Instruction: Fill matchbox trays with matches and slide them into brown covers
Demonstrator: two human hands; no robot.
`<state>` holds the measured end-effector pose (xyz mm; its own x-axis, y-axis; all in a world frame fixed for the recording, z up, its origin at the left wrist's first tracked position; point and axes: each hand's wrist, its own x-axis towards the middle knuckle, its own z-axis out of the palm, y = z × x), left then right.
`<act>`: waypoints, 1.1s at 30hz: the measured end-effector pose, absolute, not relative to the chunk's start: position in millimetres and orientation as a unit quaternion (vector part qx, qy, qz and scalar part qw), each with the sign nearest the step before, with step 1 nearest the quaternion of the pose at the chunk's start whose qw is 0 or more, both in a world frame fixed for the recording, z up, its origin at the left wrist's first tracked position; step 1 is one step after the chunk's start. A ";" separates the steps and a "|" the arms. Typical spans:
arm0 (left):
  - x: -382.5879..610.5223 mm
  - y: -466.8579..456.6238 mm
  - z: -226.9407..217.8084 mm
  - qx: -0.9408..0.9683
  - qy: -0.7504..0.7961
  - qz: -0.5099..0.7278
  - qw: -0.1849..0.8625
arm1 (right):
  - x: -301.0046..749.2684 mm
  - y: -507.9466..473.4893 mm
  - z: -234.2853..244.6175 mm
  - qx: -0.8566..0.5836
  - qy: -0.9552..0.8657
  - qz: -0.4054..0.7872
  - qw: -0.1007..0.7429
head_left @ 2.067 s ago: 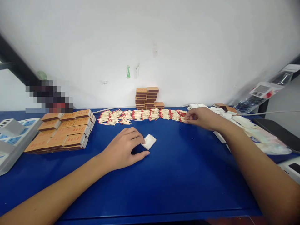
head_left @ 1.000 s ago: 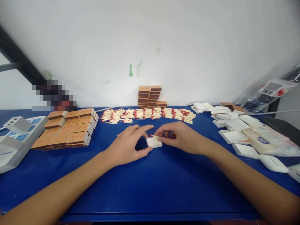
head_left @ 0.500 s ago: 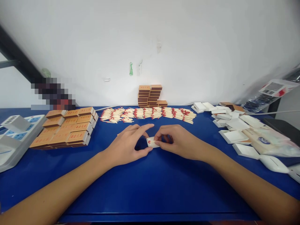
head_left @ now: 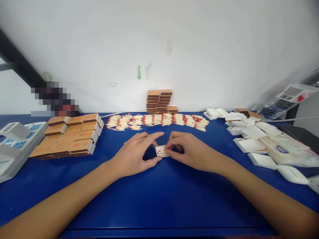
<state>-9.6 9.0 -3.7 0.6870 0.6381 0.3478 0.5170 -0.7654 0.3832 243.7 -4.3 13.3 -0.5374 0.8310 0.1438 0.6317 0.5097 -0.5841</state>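
Note:
A small white matchbox tray point(head_left: 159, 153) lies on the blue table between my hands, a few red-tipped matches point(head_left: 161, 151) inside it. At its left end, my left hand point(head_left: 136, 151) holds the tray between the thumb on the near edge and a finger on the far edge, its index finger stretched out above. The thumb and fingertips of my right hand point(head_left: 185, 147) are pinched over the tray's right part, on the matches. Its fingers hide that end of the tray. A sliver of something orange shows behind my left hand, mostly hidden.
Loose matches point(head_left: 154, 119) lie in a long row along the back. Behind them stand stacked matchboxes point(head_left: 159, 101) against the wall. More matchboxes point(head_left: 72, 136) are piled left, beside a power strip point(head_left: 37, 139). White trays point(head_left: 249, 144) and a tissue pack point(head_left: 286, 149) lie right.
The matches in the tray have shifted: their red heads, close together before, now lie apart. My right fingertips have moved very slightly; my left hand stays in place.

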 end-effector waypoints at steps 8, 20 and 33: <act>-11.9 9.2 -1.6 0.911 0.305 0.251 0.114 | 293.0 23.8 36.0 -0.513 -0.809 0.091 0.271; -15.1 10.9 -2.9 0.913 0.307 0.243 0.111 | 363.2 60.0 29.1 -0.632 -0.767 0.073 0.080; -16.1 10.6 -1.4 0.914 0.322 0.215 0.122 | 367.1 67.1 18.1 -0.642 -0.763 0.069 0.043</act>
<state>-16.1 10.6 -1.4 0.7002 0.6409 0.3146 0.5357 -0.7629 0.3619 367.1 67.1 18.1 -0.1728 0.9847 -0.0237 0.9728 0.1668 -0.1605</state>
